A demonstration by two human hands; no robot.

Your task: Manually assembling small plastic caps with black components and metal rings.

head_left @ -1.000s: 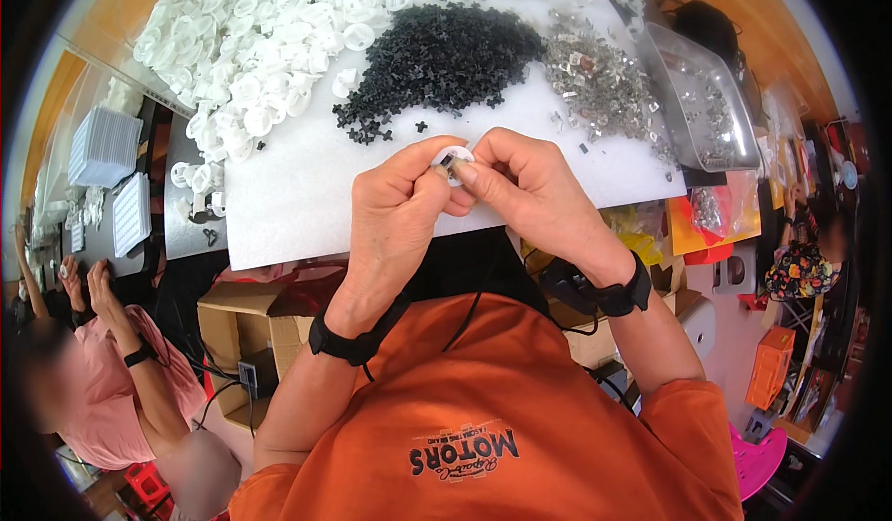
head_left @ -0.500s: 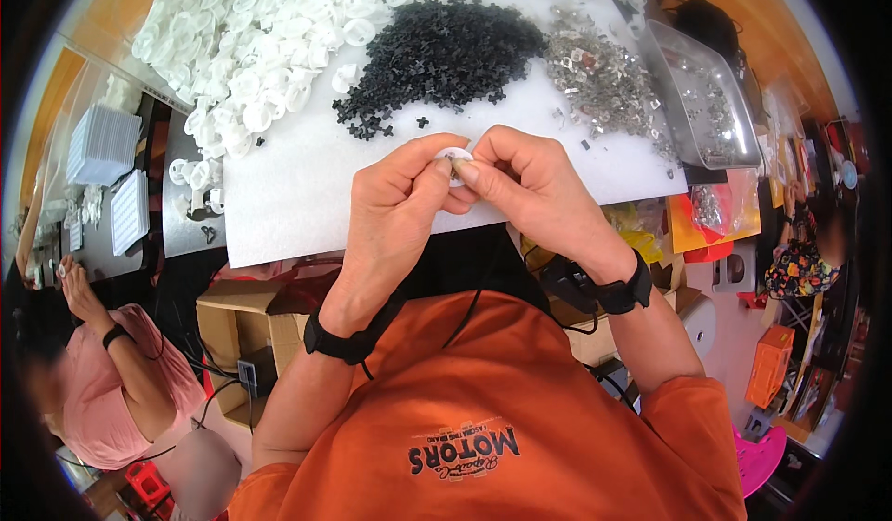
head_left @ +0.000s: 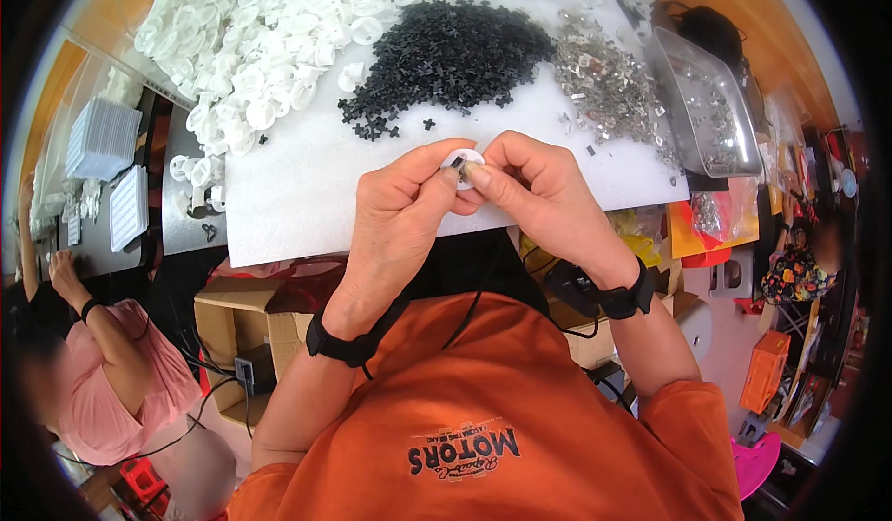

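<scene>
L hand [head_left: 400, 196]: thumb + fingers pinching white rd. part [head_left: 469, 156] from L. R hand [head_left: 544, 191]: pinching same from R, thumb lying over its face, nr. small dark pc. [head_left: 457, 162] inside. Loc.: part being held over white mat [head_left: 307, 196], betw. both hands; black cross pcs. [head_left: 455, 52] lying beyond. Step, prob.: seating insert. Next move prob. calling for steady rim grip, careful thumb pressure.

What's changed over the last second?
The pink-shirted co-worker's black-banded arm moved left and upward in the picture. Nothing visibly taken up or let go: left hand and right hand still pinch the white round plastic part. The heaps of white plastic pieces, black cross-shaped pieces and small silvery metal pieces look unchanged.
</scene>
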